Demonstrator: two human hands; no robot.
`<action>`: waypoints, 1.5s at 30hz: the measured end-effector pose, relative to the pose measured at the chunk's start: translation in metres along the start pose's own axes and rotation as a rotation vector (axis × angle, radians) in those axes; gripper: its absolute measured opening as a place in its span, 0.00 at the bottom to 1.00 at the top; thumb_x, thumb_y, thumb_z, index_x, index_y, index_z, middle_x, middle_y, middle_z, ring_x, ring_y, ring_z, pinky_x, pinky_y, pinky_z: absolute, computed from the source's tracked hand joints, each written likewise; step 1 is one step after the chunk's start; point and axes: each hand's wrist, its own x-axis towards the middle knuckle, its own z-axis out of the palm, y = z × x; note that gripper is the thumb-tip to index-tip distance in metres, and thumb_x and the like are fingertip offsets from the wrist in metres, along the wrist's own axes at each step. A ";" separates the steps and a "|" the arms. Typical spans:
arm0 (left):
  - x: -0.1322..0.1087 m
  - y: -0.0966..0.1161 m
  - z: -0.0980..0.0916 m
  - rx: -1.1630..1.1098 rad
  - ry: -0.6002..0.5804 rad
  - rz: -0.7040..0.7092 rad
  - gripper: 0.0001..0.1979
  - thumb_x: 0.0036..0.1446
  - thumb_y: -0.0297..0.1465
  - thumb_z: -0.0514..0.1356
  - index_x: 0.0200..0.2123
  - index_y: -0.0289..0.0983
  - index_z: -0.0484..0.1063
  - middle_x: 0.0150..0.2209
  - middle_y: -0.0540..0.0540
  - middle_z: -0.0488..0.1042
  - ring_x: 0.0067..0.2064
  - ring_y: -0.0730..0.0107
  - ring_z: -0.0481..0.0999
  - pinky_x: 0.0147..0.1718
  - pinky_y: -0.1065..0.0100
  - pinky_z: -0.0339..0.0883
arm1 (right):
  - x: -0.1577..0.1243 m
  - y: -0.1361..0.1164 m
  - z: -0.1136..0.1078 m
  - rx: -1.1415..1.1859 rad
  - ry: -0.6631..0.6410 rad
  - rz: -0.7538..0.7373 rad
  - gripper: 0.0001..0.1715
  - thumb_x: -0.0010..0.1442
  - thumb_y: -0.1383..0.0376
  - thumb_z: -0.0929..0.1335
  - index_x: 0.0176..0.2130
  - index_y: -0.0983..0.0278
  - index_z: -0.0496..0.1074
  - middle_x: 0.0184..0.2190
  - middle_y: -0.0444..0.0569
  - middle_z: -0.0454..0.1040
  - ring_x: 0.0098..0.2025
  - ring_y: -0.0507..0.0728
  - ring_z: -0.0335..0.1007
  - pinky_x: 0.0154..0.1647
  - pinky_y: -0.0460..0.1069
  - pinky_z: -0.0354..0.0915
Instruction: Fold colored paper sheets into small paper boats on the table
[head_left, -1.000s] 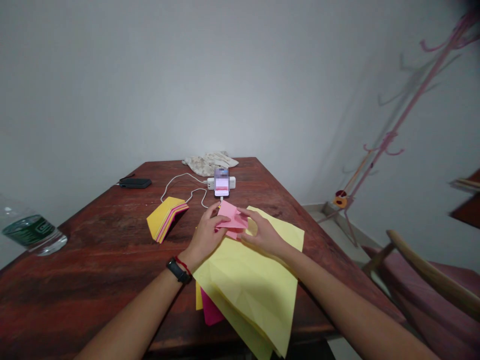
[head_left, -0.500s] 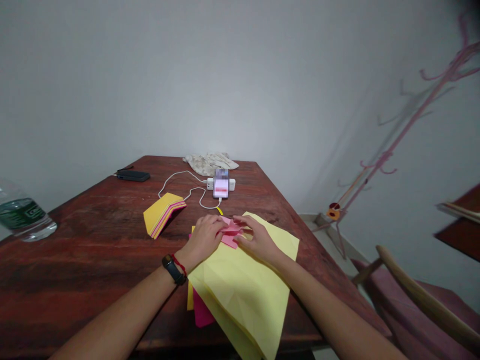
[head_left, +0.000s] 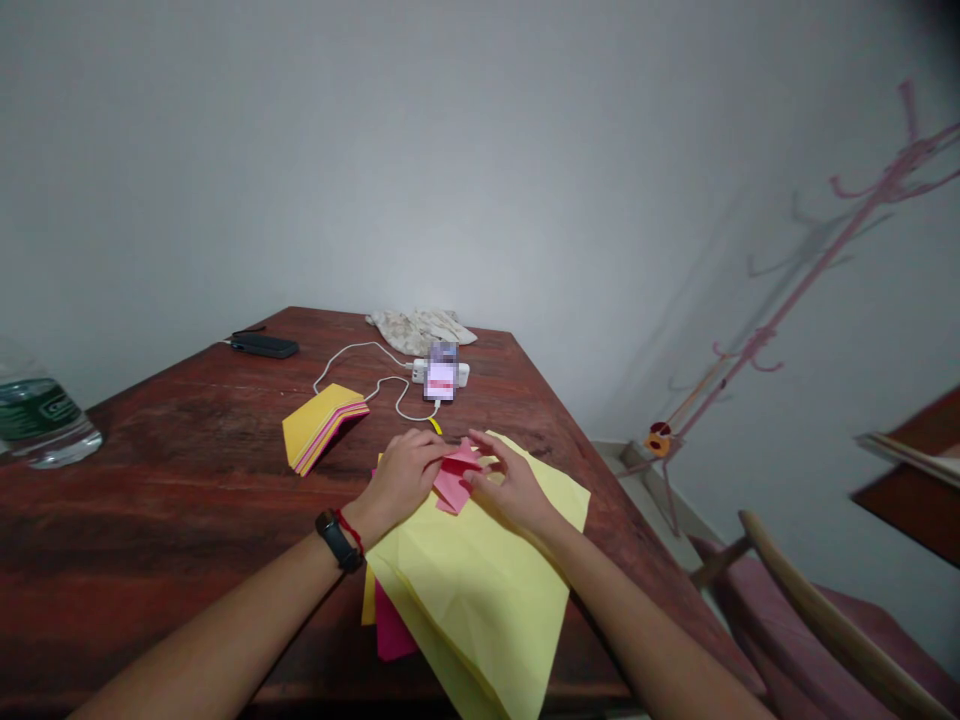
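A small piece of folded pink paper (head_left: 454, 483) lies between my two hands, above pale yellow sheets (head_left: 480, 580). My left hand (head_left: 407, 475) is closed on its left side, fingers pressed to the upper edge. From the right, my right hand (head_left: 511, 485) grips the paper between thumb and fingers. Under the yellow sheets, a magenta sheet (head_left: 393, 625) sticks out at the lower left. Part of the pink paper is hidden behind my fingers.
A folded stack of yellow and pink paper (head_left: 324, 425) stands on the wooden table (head_left: 187, 520). Beyond are a phone (head_left: 441, 375) on a white cable, a dark device (head_left: 264, 345) and a cloth (head_left: 420, 328). A water bottle (head_left: 45, 415) is left, a chair (head_left: 817, 600) right.
The pink paper has turned and tilted between my hands, and more of its folded face shows. My right fingers have shifted on it. The view has moved slightly.
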 end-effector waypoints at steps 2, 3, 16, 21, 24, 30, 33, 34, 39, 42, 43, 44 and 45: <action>0.001 0.000 0.000 -0.030 0.020 -0.001 0.15 0.61 0.23 0.56 0.45 0.42 0.79 0.45 0.45 0.79 0.47 0.61 0.74 0.47 0.60 0.66 | -0.001 -0.002 -0.001 -0.013 -0.032 0.000 0.37 0.54 0.65 0.72 0.62 0.59 0.65 0.55 0.54 0.74 0.52 0.61 0.72 0.48 0.57 0.70; 0.001 0.000 0.000 -0.042 0.023 0.002 0.15 0.60 0.22 0.56 0.44 0.42 0.80 0.45 0.46 0.79 0.47 0.61 0.74 0.48 0.60 0.66 | -0.001 -0.002 -0.001 -0.022 -0.053 -0.001 0.39 0.54 0.65 0.73 0.63 0.59 0.64 0.54 0.54 0.74 0.51 0.61 0.73 0.48 0.57 0.70; 0.001 0.004 -0.001 -0.144 -0.025 0.069 0.07 0.60 0.25 0.60 0.38 0.39 0.77 0.43 0.45 0.79 0.47 0.61 0.75 0.48 0.61 0.66 | -0.002 -0.006 -0.003 0.086 -0.162 0.070 0.40 0.52 0.61 0.76 0.61 0.58 0.66 0.50 0.52 0.75 0.41 0.58 0.74 0.41 0.53 0.71; 0.002 0.002 -0.001 -0.136 -0.027 0.095 0.09 0.60 0.24 0.60 0.38 0.41 0.78 0.43 0.45 0.78 0.47 0.61 0.74 0.49 0.60 0.67 | -0.001 -0.008 -0.004 0.042 -0.146 0.037 0.36 0.51 0.61 0.76 0.59 0.58 0.69 0.51 0.52 0.75 0.47 0.61 0.73 0.49 0.58 0.69; 0.001 0.003 -0.001 -0.142 -0.038 0.115 0.08 0.60 0.24 0.60 0.38 0.40 0.78 0.43 0.45 0.78 0.48 0.61 0.74 0.49 0.60 0.67 | 0.001 -0.005 -0.005 0.023 -0.117 0.004 0.36 0.50 0.61 0.76 0.58 0.58 0.69 0.51 0.52 0.75 0.50 0.62 0.72 0.54 0.60 0.67; 0.002 0.007 -0.004 -0.145 -0.026 0.090 0.07 0.62 0.27 0.59 0.37 0.40 0.78 0.42 0.45 0.78 0.46 0.62 0.74 0.47 0.62 0.67 | 0.002 0.002 -0.005 0.052 -0.060 -0.004 0.35 0.48 0.60 0.78 0.54 0.59 0.70 0.47 0.50 0.75 0.48 0.61 0.73 0.53 0.60 0.67; 0.003 0.008 -0.006 -0.144 -0.023 0.077 0.07 0.63 0.28 0.59 0.36 0.39 0.78 0.40 0.45 0.78 0.45 0.63 0.75 0.45 0.63 0.67 | 0.001 -0.002 -0.004 0.054 -0.020 -0.008 0.31 0.49 0.59 0.77 0.52 0.59 0.71 0.47 0.50 0.74 0.49 0.60 0.72 0.53 0.60 0.67; 0.003 0.008 -0.006 -0.145 -0.026 0.072 0.07 0.63 0.28 0.59 0.37 0.39 0.78 0.40 0.45 0.78 0.44 0.63 0.75 0.45 0.63 0.67 | 0.001 -0.004 -0.004 0.058 -0.007 -0.011 0.30 0.49 0.58 0.77 0.51 0.59 0.71 0.47 0.50 0.75 0.48 0.60 0.72 0.53 0.60 0.68; 0.002 0.008 -0.005 -0.126 -0.061 0.065 0.12 0.64 0.30 0.57 0.48 0.42 0.77 0.41 0.44 0.78 0.45 0.62 0.74 0.46 0.62 0.67 | 0.002 -0.009 -0.004 0.039 0.031 -0.031 0.28 0.50 0.55 0.77 0.48 0.59 0.72 0.46 0.51 0.75 0.48 0.61 0.71 0.52 0.60 0.68; 0.001 0.007 -0.003 -0.112 -0.072 0.079 0.14 0.64 0.29 0.56 0.51 0.42 0.76 0.40 0.44 0.77 0.45 0.62 0.74 0.44 0.62 0.67 | 0.002 -0.008 -0.004 0.030 0.036 -0.033 0.27 0.51 0.54 0.76 0.48 0.59 0.72 0.46 0.51 0.75 0.48 0.61 0.71 0.51 0.60 0.69; 0.001 0.006 -0.003 -0.116 -0.072 0.085 0.13 0.64 0.28 0.56 0.49 0.41 0.77 0.40 0.44 0.77 0.45 0.62 0.74 0.44 0.63 0.67 | 0.002 -0.007 -0.004 0.036 0.039 -0.032 0.27 0.51 0.55 0.76 0.48 0.59 0.72 0.46 0.51 0.75 0.48 0.61 0.72 0.51 0.59 0.69; 0.001 0.006 -0.002 -0.123 -0.071 0.091 0.13 0.64 0.27 0.56 0.47 0.41 0.78 0.41 0.44 0.77 0.45 0.62 0.74 0.44 0.63 0.67 | 0.002 -0.007 -0.004 0.045 0.042 -0.030 0.27 0.51 0.55 0.76 0.48 0.59 0.72 0.46 0.51 0.75 0.48 0.60 0.72 0.51 0.59 0.69; 0.001 0.006 -0.002 -0.133 -0.070 0.097 0.12 0.64 0.27 0.56 0.44 0.41 0.78 0.41 0.44 0.77 0.46 0.62 0.74 0.45 0.63 0.67 | 0.003 -0.006 -0.004 0.055 0.044 -0.027 0.27 0.51 0.55 0.77 0.48 0.60 0.72 0.46 0.51 0.75 0.48 0.60 0.72 0.51 0.59 0.69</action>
